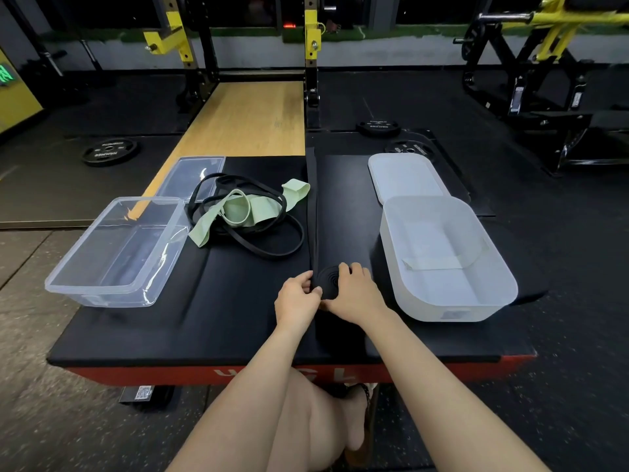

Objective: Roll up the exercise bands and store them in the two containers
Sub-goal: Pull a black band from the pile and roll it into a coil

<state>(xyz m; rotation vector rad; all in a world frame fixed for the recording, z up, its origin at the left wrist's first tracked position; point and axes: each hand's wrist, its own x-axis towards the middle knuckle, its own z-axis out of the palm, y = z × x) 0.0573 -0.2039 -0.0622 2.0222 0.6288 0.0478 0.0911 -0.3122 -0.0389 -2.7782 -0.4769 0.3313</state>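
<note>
A wide black exercise band (311, 199) lies stretched away from me on the black padded bench (238, 318). Its near end is wound into a flat coil (328, 280). My left hand (297, 296) pinches the coil's left side, and my right hand (354, 292) cups it from the right. A tangle of thin black bands (269, 248) and light green bands (238, 211) lies left of the strip. A clear container (112, 253) stands at the left. A white container (446, 264) at the right holds a flat green band (435, 262).
A clear lid (194, 175) lies behind the clear container, and a white lid (406, 177) behind the white one. Weight plates (109, 152) rest on the floor, a yellow-and-black rack (311, 59) stands beyond, and my knee (306, 420) is under the bench's red front edge.
</note>
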